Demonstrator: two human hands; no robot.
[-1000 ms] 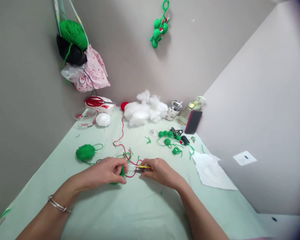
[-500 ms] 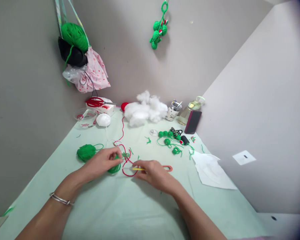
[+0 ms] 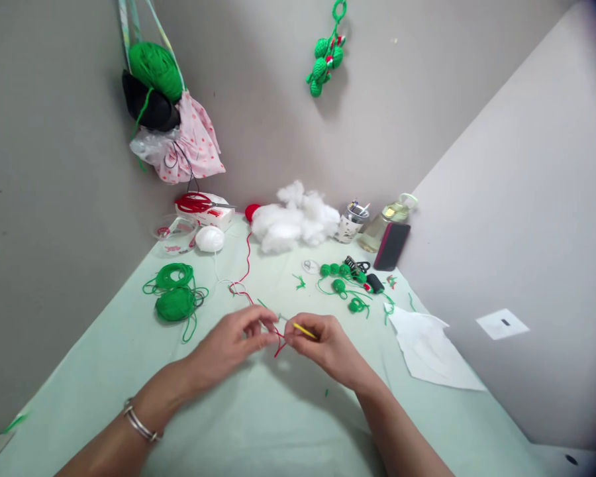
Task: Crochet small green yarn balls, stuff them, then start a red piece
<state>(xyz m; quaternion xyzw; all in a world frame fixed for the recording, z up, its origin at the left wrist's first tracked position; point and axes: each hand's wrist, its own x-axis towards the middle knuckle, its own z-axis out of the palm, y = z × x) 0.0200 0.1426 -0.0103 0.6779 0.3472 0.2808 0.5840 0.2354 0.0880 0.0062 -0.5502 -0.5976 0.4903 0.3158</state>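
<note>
My right hand (image 3: 320,341) pinches a yellow-handled crochet hook (image 3: 305,330), its thin shaft pointing left between the hands. Strands of red yarn (image 3: 280,346) hang crossed at my right fingertips. My left hand (image 3: 243,338) is just left of them, its fingers curled with thumb and index close to the red strands; part of the yarn is hidden behind this hand. A red line runs back across the cloth to a red yarn ball (image 3: 251,212). Left of my left hand lie a green yarn ball (image 3: 173,305) and a loose green coil (image 3: 175,275).
White stuffing (image 3: 293,222) sits at the back, beside a white yarn ball (image 3: 210,238). Red scissors (image 3: 196,203) lie on a box. Small green crocheted balls (image 3: 338,286), a phone (image 3: 392,246), a bottle (image 3: 385,222) and white paper (image 3: 432,348) are on the right.
The green yarn near my left hand now lies by the green ball. My hands have come together at the red yarn. An orange loop by my right hand is out of sight.
</note>
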